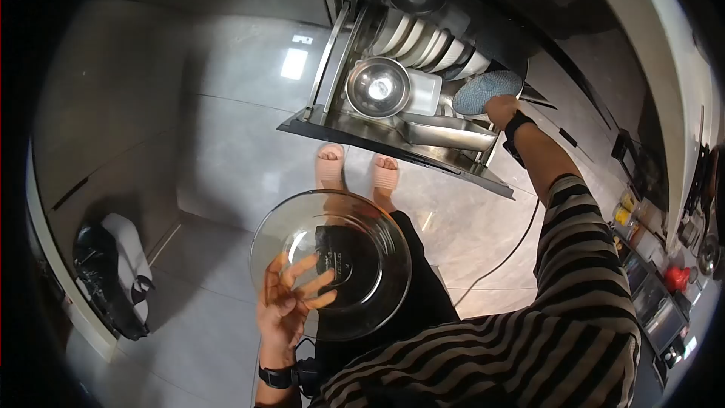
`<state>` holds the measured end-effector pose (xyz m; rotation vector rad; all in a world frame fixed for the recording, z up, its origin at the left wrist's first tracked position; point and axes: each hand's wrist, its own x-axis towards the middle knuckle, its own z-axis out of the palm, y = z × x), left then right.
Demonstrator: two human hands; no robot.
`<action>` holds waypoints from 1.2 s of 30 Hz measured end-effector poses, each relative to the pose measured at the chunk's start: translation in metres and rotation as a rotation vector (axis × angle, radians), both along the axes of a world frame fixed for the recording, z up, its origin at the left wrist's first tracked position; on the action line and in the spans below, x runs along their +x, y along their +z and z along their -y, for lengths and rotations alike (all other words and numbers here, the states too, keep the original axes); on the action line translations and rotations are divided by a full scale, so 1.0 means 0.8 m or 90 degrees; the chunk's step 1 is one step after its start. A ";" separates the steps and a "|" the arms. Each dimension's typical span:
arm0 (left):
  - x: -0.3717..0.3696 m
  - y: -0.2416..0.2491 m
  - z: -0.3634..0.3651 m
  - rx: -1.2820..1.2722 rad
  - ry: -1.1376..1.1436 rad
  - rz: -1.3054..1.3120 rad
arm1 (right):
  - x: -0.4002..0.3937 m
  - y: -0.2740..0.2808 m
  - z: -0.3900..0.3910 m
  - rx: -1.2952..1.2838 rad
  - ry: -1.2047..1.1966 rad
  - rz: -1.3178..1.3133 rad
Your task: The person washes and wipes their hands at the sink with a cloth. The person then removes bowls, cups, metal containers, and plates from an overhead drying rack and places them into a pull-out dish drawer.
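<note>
My left hand [291,295] supports a large clear glass plate or shallow bowl [370,257] from below, its fingers spread and showing through the glass. My right hand [502,109] grips the edge of a blue-grey patterned oval dish [483,92] over the right side of the open drawer [393,153]. In the drawer, a shiny metal bowl [377,88] sits beside a white rectangular container [424,93]. Several dishes [423,44] stand on edge in a row behind them. A metal tray [445,133] lies along the drawer's front.
Two feet in pink slippers [330,166] stand just before the drawer front. A cable [498,264] runs over the tiled floor on the right. At the far right is a counter with jars and a red object [680,278]. Black and white items [113,276] are at the lower left.
</note>
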<state>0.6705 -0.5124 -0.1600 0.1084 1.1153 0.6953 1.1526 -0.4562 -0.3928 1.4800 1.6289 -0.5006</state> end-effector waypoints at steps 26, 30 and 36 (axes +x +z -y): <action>-0.017 -0.091 0.023 -0.122 -0.022 0.014 | 0.041 -0.087 -0.052 0.406 0.056 0.080; 0.021 -0.083 -0.010 -0.125 -0.018 -0.092 | 0.006 -0.064 -0.020 0.562 0.017 0.068; 0.055 -0.127 -0.084 -0.007 -0.037 0.132 | -0.142 0.095 0.004 0.000 -1.137 -0.835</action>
